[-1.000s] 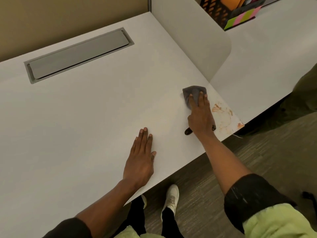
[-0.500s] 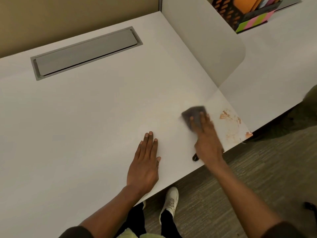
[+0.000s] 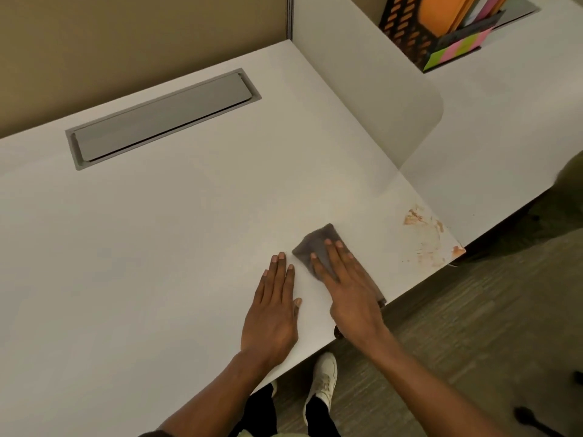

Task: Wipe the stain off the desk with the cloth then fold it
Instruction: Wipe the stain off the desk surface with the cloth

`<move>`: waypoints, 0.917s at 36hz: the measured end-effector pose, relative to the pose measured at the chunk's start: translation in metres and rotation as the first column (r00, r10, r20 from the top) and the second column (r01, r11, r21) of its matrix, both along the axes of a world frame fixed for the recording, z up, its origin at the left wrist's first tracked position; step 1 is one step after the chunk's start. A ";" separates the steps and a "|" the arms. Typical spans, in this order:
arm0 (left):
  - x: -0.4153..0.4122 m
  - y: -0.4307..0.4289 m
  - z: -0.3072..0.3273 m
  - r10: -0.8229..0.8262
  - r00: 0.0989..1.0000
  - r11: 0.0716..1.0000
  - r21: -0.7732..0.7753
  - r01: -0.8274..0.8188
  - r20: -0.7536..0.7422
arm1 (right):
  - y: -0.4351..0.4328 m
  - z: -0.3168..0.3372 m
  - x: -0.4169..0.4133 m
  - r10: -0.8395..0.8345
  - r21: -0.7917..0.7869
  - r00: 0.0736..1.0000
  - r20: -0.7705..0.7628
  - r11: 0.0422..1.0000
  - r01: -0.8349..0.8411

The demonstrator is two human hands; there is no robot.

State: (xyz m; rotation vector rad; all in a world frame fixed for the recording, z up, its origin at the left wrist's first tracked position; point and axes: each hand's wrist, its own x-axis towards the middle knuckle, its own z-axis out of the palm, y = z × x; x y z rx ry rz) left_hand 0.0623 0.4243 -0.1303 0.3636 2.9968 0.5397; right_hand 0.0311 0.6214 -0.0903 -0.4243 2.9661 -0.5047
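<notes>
Low and right of centre, the right hand [image 3: 348, 288] presses the grey cloth [image 3: 317, 247] flat on the desk [image 3: 157, 247] with fingers extended and slightly spread. The left hand [image 3: 273, 310] lies flat beside it, fingers together. The orange stain [image 3: 424, 234] sits well apart toward the right corner, so strokes kept here would likely miss it or smear it thin.

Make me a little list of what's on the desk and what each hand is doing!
desk: white top, cable hatch at the back
cloth: grey cloth, flat on the desk under the right hand
right hand: right hand pressing flat on the cloth
left hand: left hand flat on the bare desk, beside the cloth
stain: orange smears near the right corner, apart from the cloth, not wiped off
</notes>
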 end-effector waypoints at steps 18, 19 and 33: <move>0.000 0.000 -0.001 0.007 0.998 1.000 -0.001 -0.007 0.059 | -0.006 0.013 -0.044 -0.086 0.029 0.996 -0.040 0.996 0.087; 0.000 -0.001 -0.001 0.010 0.997 1.000 0.019 -0.011 0.072 | -0.009 0.012 -0.021 -0.076 0.028 0.996 -0.040 0.997 0.077; -0.001 0.004 0.009 0.024 0.992 1.000 0.012 -0.026 0.124 | 0.102 0.008 -0.090 -0.409 0.054 0.910 -0.065 0.909 0.412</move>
